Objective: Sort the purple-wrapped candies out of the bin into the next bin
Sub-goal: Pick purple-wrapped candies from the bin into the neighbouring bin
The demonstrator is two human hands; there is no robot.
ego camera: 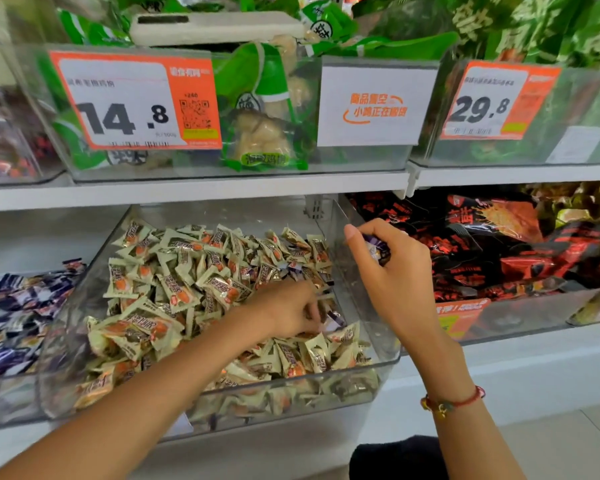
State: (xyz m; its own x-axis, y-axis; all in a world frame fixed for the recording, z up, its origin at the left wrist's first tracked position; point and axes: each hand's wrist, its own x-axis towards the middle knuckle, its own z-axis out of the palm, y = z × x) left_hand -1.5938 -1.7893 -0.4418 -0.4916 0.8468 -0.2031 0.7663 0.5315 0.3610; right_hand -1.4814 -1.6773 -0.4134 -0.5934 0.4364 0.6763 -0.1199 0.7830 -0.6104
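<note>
A clear plastic bin (364,367) on the lower shelf holds a heap of cream-and-orange wrapped candies (174,282), with a few purple-wrapped ones (293,266) mixed in near its right side. My left hand (290,311) reaches into the heap at the right and pinches a purple-wrapped candy (336,317). My right hand (392,275) hovers over the bin's right wall with its fingers curled round several purple-wrapped candies (376,247). The bin to the left (11,396) is full of purple-wrapped candies (18,306).
A bin of black-and-red snack packets (492,244) stands to the right. The upper shelf carries clear bins of green packets (260,109) with orange price tags (132,98). A white shelf edge (187,192) overhangs the lower bins. A dark object (395,459) lies low at the front.
</note>
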